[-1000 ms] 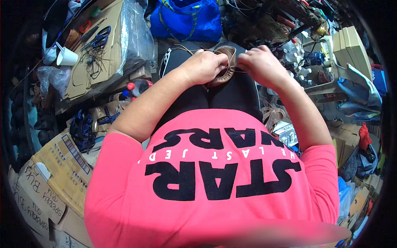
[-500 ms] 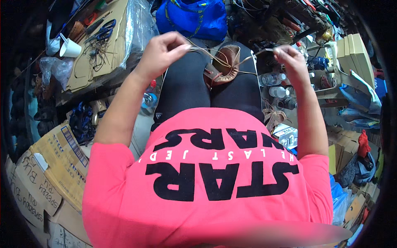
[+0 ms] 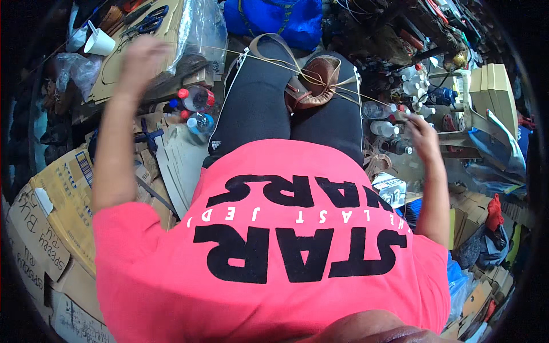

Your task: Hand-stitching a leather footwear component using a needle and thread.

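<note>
A brown leather shoe (image 3: 322, 75), its opening facing up, is held between my thighs near the knees. Light tan thread (image 3: 240, 52) runs out from its stitched edge to both sides, and a wider loop of it arcs over my left knee. My left hand (image 3: 147, 56), blurred by motion, is raised far out to the left, closed on one end of the drawn-out thread. Out to the right, my right hand (image 3: 422, 136) has its fingers closed on the other end. A short reddish lace shows on the shoe's left side.
Left of me stands a cardboard-topped bench with scissors (image 3: 153, 20) and a white cup (image 3: 99, 41). Plastic bottles (image 3: 197, 98) stand on the floor at both sides. A blue bag (image 3: 280, 23) lies ahead. Flattened cartons (image 3: 63, 188) are at lower left, stacked boxes (image 3: 494, 91) at right.
Both hands have moved apart, the left outward to the left, the right outward and nearer me. The thread between them and the shoe has been pulled longer and straighter.
</note>
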